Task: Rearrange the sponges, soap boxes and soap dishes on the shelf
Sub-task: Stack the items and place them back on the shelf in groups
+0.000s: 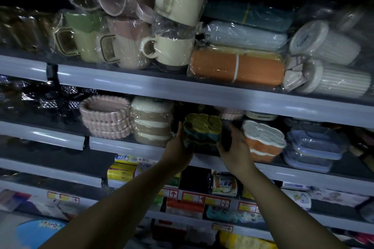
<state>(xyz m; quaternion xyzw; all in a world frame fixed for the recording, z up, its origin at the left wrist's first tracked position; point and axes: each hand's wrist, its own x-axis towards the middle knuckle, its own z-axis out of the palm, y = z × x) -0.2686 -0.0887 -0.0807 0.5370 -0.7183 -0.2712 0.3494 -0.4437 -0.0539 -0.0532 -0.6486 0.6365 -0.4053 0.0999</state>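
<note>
A stack of flower-shaped soap dishes (203, 128), yellow on top and teal below, sits on the middle shelf (125, 146). My left hand (179, 143) grips its left side and my right hand (232, 144) presses against its right side. To the left stand a wrapped stack of cream and brown soap boxes (151, 120) and a stack of pink ribbed soap dishes (105, 116). On the right is an orange and white soap dish stack (263, 140). The base of the held stack is hidden behind my hands.
Clear lidded plastic boxes (313, 147) stand at the right of the same shelf. The shelf above carries wrapped mugs (174, 48), an orange roll (236, 67) and ribbed cups (332, 81). Lower shelves hold packaged goods (123, 172) behind price tags (202, 197).
</note>
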